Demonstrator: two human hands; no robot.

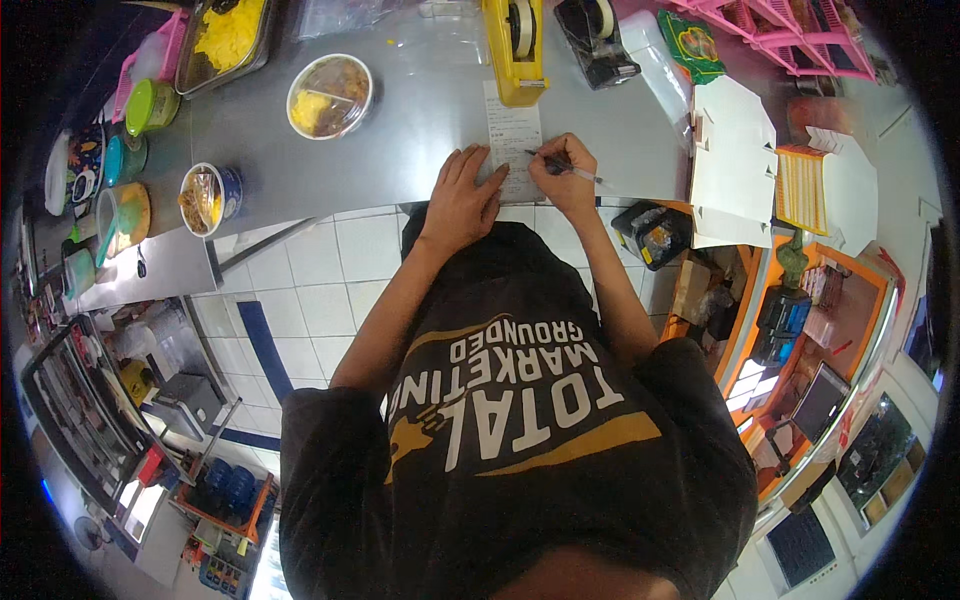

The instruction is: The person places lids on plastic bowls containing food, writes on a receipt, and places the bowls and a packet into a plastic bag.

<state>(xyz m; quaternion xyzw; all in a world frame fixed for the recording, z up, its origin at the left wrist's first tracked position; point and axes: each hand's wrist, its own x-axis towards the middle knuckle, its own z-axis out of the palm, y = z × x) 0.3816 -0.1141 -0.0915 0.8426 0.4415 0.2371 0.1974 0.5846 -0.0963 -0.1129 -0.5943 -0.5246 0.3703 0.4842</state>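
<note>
A long paper receipt (516, 124) bearing print lies at the front edge of a steel counter (420, 127). My left hand (466, 191) rests flat over the receipt's left side, fingers spread a little. My right hand (568, 172) grips a pen (570, 166), its tip near the receipt's right edge. Just beyond the receipt's far end stands a yellow tape dispenser (517, 75). Left of my hands sits a round paper bowl with a clear lid (330, 97), showing yellow and brown food inside. A second food bowl (211, 199) stands nearer the counter's left front.
At the far left is a metal tray of yellow food (234, 37), with lidded plastic tubs (152, 106) beside it. A black tape dispenser (598, 45), white cardboard (731, 161) and pink baskets (795, 30) occupy the right. Below the counter sits a black bin (654, 234).
</note>
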